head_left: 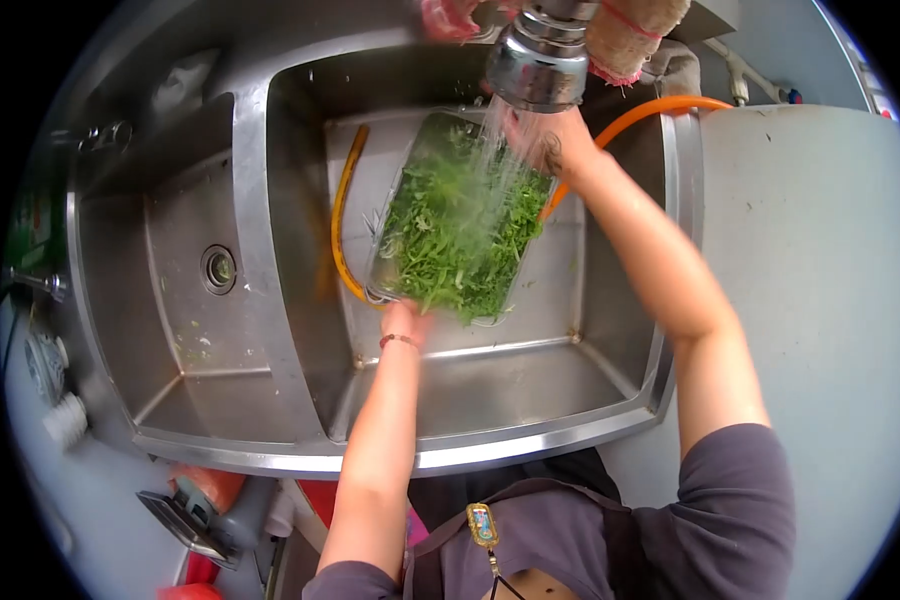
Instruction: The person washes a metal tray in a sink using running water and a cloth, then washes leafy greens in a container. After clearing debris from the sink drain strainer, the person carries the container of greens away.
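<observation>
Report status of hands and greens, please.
Left hand at tray, near end; right hand by far right corner. Greens in tray, under running water. Water partly veils right hand.

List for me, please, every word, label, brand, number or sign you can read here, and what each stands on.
No text can be read in this view.
Pendant on the chest: coloured pattern, too small to tell whether it bears writing.
Green item at the far left: too dark and blurred to read.

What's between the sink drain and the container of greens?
In the head view, the steel divider and the yellow hose lie between them.
</observation>
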Demonstrator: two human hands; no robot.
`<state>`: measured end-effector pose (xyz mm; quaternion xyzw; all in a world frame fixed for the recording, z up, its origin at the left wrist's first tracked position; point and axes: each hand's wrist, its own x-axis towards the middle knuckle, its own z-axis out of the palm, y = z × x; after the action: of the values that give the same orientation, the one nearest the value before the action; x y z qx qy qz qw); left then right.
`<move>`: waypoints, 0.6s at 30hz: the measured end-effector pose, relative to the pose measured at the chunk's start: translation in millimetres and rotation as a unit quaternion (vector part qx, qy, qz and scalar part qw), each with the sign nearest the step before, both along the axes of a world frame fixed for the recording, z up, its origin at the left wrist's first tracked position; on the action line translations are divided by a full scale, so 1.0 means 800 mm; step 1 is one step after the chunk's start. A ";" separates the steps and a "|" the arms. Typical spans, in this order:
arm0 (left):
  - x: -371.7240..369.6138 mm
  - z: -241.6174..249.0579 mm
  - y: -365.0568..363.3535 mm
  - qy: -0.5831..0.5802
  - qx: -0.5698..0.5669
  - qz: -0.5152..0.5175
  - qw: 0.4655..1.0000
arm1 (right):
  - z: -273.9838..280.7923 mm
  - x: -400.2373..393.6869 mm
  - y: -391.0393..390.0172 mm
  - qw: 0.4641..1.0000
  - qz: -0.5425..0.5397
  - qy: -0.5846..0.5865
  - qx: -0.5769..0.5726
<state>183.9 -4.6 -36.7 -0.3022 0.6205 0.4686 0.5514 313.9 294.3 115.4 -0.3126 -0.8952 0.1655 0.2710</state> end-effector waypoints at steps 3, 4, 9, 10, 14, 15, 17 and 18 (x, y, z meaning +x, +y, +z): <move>-0.006 -0.041 -0.002 -0.008 -0.004 -0.029 1.000 | -0.106 0.067 -0.027 0.963 -0.199 -0.113 -0.140; -0.009 -0.050 -0.002 -0.038 0.000 -0.045 0.998 | -0.142 0.079 -0.032 0.938 -0.253 -0.111 -0.210; 0.001 -0.014 0.027 -0.005 -0.084 -0.027 0.996 | -0.186 0.064 -0.055 0.910 -0.327 -0.016 -0.253; 0.001 -0.016 0.023 -0.004 -0.085 -0.041 0.996 | -0.198 0.062 -0.057 0.912 -0.323 -0.007 -0.254; -0.010 -0.046 -0.001 -0.038 0.015 -0.025 0.999 | -0.180 0.055 -0.066 0.897 -0.320 -0.010 -0.305; -0.009 -0.048 -0.004 -0.039 0.017 -0.016 0.999 | -0.177 0.053 -0.068 0.887 -0.314 -0.011 -0.338; -0.015 -0.054 -0.016 -0.066 0.093 0.010 0.993 | -0.172 0.052 -0.069 0.883 -0.308 -0.025 -0.353; -0.016 -0.059 -0.023 -0.062 0.096 0.006 0.993 | -0.171 0.053 -0.067 0.880 -0.300 -0.045 -0.365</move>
<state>171.3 -22.7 -83.8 -0.2805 0.5354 0.5094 0.6125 356.4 241.1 -21.1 -0.6498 -0.6463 0.3771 0.1335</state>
